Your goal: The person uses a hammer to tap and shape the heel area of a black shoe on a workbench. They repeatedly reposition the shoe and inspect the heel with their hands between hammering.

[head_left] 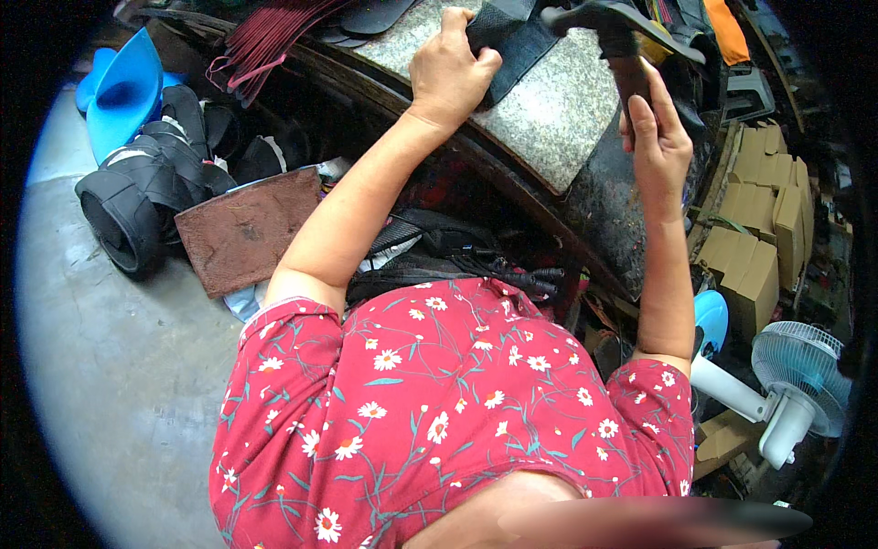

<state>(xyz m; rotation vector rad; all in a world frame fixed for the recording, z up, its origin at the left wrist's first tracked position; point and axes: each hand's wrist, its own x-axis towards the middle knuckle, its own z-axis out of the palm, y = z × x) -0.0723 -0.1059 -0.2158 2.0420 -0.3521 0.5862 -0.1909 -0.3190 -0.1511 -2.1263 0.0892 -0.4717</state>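
My left hand [451, 75] is closed at the edge of a black leather-like piece [512, 55], its thumb and fingers pinching it. The piece lies on a pale speckled stone slab [549, 110] on the workbench. To the right, my right hand [657, 142] grips the dark handle of a hammer [625, 71]. The hammer's wide, curved dark head is raised over the slab, close to the piece's right side. What lies beneath the hammer head is partly hidden.
Dark red strips [274, 37] and black flat pieces [377, 16] lie at the bench's far left. Black rolled material [137, 201], blue sheets [128, 91] and a brown board [247, 229] are on the left. Cardboard boxes [745, 261] and a white fan [796, 384] stand right.
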